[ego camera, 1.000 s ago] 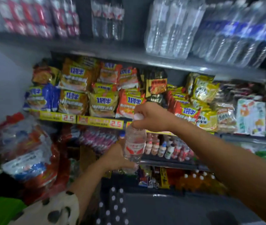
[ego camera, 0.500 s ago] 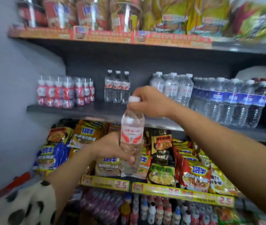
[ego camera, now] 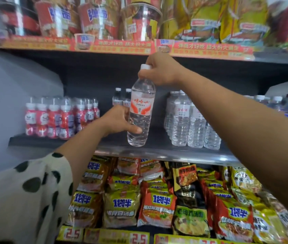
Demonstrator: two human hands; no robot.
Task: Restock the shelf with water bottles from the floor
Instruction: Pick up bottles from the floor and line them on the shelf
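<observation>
- The right hand (ego camera: 159,71) pinches the neck of a clear water bottle (ego camera: 140,113) just under its white cap (ego camera: 146,66), fingers curled round it.
- The left hand (ego camera: 117,121) wraps the lower half of the same bottle, thumb across the front below the red-and-white label, the other fingers hidden behind.
- Between the two hands the bottle is held in the air, nearly upright with its top leaning slightly right, its base above the front edge of the dark shelf (ego camera: 157,152); whether it touches the shelf I cannot tell.
- Behind the left hand, two small dark-capped bottles (ego camera: 122,98) stand at the back of the shelf.
- Left of the left hand sits a block of red-labelled drink bottles (ego camera: 60,117).
- Just right of the held bottle, under the right forearm, is a group of clear water bottles (ego camera: 189,120) with white labels.
- Below both hands, noodle packets (ego camera: 157,205) fill the lower shelf.
- Above the right hand, cup noodles (ego camera: 97,16) line the upper shelf.
- The left arm wears a cream sleeve (ego camera: 25,199) with dark dots.
</observation>
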